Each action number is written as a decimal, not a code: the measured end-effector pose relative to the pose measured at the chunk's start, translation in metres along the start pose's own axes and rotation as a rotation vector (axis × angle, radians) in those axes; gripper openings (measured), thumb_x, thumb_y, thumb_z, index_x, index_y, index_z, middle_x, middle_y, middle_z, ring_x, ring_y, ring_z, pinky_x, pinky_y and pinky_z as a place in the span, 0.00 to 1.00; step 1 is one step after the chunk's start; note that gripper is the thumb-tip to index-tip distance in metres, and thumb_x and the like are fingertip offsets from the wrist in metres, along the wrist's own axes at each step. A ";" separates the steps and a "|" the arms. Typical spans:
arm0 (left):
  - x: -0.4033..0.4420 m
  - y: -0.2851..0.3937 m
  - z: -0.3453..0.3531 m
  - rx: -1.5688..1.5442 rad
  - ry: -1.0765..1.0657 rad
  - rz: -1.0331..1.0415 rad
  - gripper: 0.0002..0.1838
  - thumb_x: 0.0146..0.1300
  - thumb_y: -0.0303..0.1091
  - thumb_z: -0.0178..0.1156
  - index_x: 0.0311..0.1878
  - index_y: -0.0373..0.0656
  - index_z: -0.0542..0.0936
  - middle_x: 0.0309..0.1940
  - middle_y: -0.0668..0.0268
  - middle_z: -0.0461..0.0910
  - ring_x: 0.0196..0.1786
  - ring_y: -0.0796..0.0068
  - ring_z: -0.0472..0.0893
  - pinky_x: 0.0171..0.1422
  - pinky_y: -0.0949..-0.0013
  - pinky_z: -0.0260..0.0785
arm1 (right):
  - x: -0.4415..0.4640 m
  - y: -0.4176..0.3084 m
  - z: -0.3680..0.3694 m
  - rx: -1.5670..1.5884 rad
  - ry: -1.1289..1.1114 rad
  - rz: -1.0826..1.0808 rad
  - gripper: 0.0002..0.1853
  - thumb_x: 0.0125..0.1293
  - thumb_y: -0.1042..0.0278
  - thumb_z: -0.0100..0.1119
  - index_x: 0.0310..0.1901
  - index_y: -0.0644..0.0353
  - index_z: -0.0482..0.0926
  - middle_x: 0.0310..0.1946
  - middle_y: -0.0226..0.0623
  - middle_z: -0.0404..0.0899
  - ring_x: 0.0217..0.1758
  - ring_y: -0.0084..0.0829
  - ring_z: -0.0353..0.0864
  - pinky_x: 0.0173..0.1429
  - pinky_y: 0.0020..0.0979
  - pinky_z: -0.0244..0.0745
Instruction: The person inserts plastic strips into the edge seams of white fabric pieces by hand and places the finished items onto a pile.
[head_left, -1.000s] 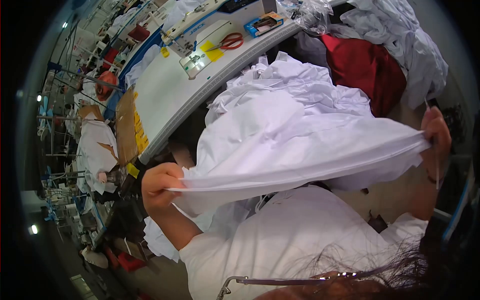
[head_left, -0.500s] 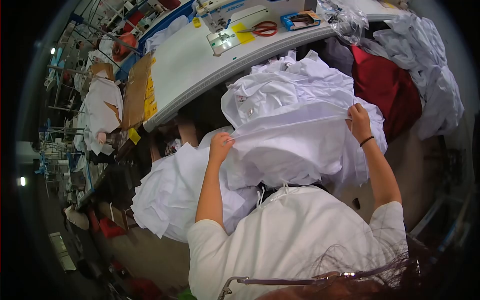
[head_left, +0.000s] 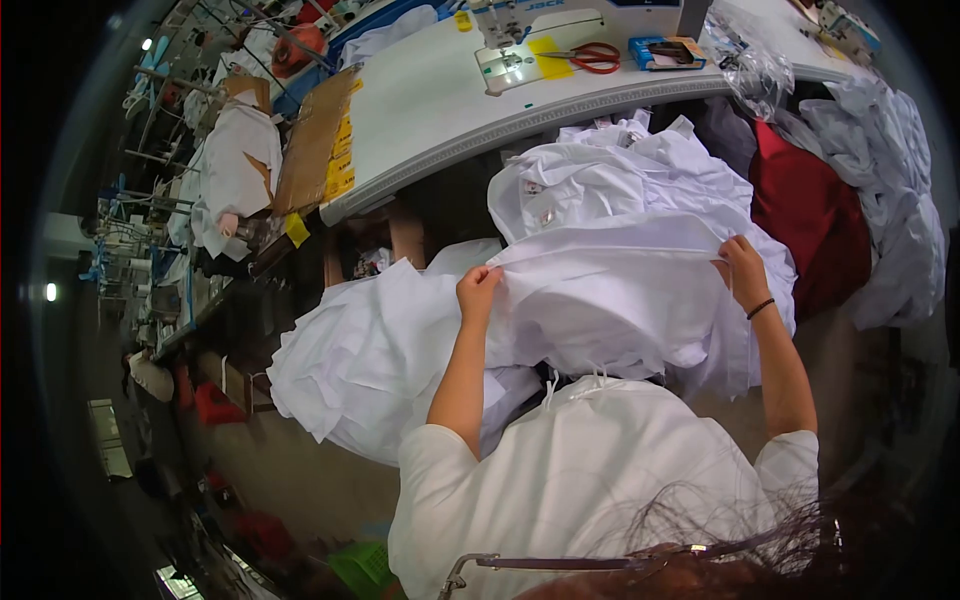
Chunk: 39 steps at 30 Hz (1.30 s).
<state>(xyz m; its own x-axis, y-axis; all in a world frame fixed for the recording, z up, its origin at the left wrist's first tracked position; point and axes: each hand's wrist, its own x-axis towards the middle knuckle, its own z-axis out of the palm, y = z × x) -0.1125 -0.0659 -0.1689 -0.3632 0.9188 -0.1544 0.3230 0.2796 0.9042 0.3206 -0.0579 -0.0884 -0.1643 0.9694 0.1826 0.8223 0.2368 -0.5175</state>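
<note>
A white garment lies across my lap, its edge stretched between both hands. My left hand pinches that edge at the left end. At the right end my right hand, with a dark band at the wrist, grips the same edge between thumb and fingers. Behind it rises a heap of white garments with small printed labels showing. Left of my left arm is a loose pile of white fabric pieces. What lies under the folds is hidden.
A white sewing table curves ahead, bearing a sewing machine, red-handled scissors, a blue box and clear plastic. Red fabric and more white fabric hang at the right. Cardboard leans at the table's left end.
The view has shifted, so the table and piles appear farther right and slightly lower. Both hands still hold the garment's edge, which stays stretched between them.
</note>
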 end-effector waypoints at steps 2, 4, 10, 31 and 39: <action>0.002 0.021 -0.008 -0.322 -0.023 -0.012 0.03 0.51 0.26 0.59 0.30 0.37 0.78 0.25 0.72 0.76 0.27 0.85 0.72 0.34 0.80 0.63 | -0.002 -0.001 -0.009 0.084 0.075 -0.016 0.13 0.42 0.81 0.64 0.27 0.63 0.68 0.27 0.39 0.69 0.28 0.39 0.70 0.32 0.29 0.67; 0.004 0.049 -0.025 -0.493 -0.125 0.148 0.03 0.52 0.22 0.56 0.31 0.37 0.78 0.26 0.72 0.75 0.28 0.85 0.71 0.35 0.82 0.63 | -0.007 -0.008 -0.030 0.112 0.065 0.009 0.15 0.39 0.82 0.65 0.27 0.63 0.68 0.26 0.37 0.68 0.28 0.36 0.69 0.33 0.27 0.66; 0.029 0.128 -0.088 -0.565 -0.159 0.434 0.02 0.53 0.22 0.56 0.31 0.38 0.76 0.31 0.69 0.74 0.32 0.83 0.71 0.38 0.81 0.63 | -0.046 -0.066 -0.095 0.205 -0.083 -0.070 0.15 0.37 0.78 0.68 0.25 0.61 0.70 0.26 0.37 0.68 0.28 0.35 0.70 0.30 0.27 0.66; 0.033 0.218 -0.085 -0.568 -0.246 0.692 0.06 0.54 0.28 0.60 0.33 0.39 0.74 0.37 0.64 0.74 0.40 0.75 0.72 0.48 0.74 0.63 | -0.027 -0.100 -0.039 0.428 0.371 -0.189 0.10 0.50 0.78 0.59 0.36 0.60 0.73 0.27 0.33 0.75 0.29 0.30 0.74 0.36 0.29 0.66; 0.021 0.219 -0.089 -0.533 -0.244 0.710 0.06 0.54 0.27 0.60 0.32 0.38 0.74 0.36 0.64 0.73 0.39 0.76 0.72 0.48 0.74 0.62 | -0.058 -0.104 -0.039 0.164 0.272 -0.105 0.08 0.50 0.77 0.59 0.33 0.57 0.74 0.22 0.33 0.70 0.25 0.32 0.71 0.37 0.29 0.62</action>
<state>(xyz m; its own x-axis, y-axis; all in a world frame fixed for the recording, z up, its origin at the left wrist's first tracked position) -0.1277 -0.0106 0.0611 -0.0198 0.8757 0.4825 -0.0679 -0.4826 0.8732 0.2657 -0.1411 -0.0127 -0.0739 0.8916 0.4468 0.7062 0.3631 -0.6078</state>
